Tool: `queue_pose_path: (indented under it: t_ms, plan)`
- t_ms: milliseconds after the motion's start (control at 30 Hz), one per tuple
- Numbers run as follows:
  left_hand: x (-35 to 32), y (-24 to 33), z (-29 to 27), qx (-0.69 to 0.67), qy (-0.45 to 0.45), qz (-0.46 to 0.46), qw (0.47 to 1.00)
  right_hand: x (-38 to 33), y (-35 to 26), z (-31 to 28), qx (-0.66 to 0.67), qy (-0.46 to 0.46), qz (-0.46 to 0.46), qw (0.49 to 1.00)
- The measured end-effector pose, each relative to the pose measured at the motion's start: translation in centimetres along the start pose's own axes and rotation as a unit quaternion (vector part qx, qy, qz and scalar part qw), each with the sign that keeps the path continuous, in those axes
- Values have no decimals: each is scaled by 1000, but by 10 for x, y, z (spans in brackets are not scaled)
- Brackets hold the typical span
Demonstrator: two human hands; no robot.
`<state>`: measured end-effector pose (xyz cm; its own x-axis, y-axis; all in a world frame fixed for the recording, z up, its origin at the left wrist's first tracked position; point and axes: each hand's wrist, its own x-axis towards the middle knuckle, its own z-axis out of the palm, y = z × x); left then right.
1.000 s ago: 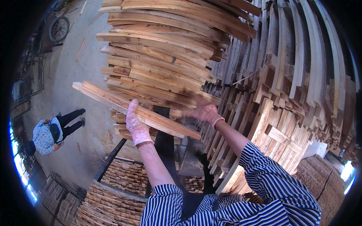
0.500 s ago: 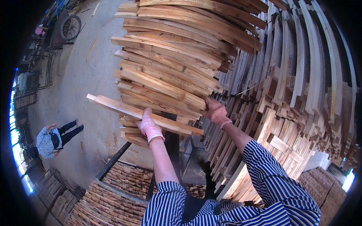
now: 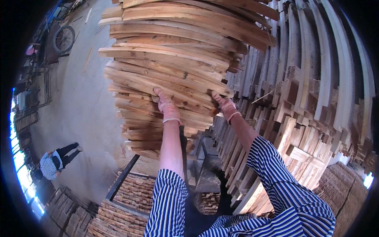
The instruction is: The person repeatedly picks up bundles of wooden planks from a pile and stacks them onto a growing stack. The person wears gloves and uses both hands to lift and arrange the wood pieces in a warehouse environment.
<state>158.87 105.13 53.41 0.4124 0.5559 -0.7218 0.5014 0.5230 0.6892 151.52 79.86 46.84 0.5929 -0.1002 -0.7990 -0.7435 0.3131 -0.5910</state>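
Long, sawn wooden boards (image 3: 177, 49) lie in a tall, uneven pile in front of me. My left hand (image 3: 169, 107), in a pinkish knit glove, grips the near edge of a light wooden board (image 3: 134, 81) around its middle, thumb on the wood. Close to that board's right end is my right hand (image 3: 226, 106), gloved alike and closed on the wood. Some fingers of both hands are hidden. Below my hands, more board ends (image 3: 138, 134) stick out on the pile's near side.
Tall stacks of long boards (image 3: 329, 59) stand to the right. Lower down is a dark metal frame (image 3: 122, 177) beside rows of stacked wood pieces (image 3: 114, 221). A person (image 3: 53, 162) is on the concrete floor (image 3: 85, 130) at left. A wheel (image 3: 64, 39) stands farther back.
My left hand has moved up onto the pile, and the separate board it held low no longer sticks out there. My right hand stays near the board ends. The view has shifted slightly.
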Motion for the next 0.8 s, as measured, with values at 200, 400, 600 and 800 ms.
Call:
queue_pose_path:
  t_ms: [200, 400, 600, 800]
  plan:
    - [-32, 5, 2, 41, -148, -43, 987, -4, 4, -24, -42, -27, -160, 986]
    - [-27, 48, -94, -96, -285, -131, 945, -174, -20, 57, -133, 42, 17, 990]
    - [-61, 100, -131, -139, -252, -29, 957, -182, -55, 87, -92, -217, -49, 971]
    - [-81, 97, -132, -103, -256, -84, 957, -211, -110, 158, -340, -336, -141, 867]
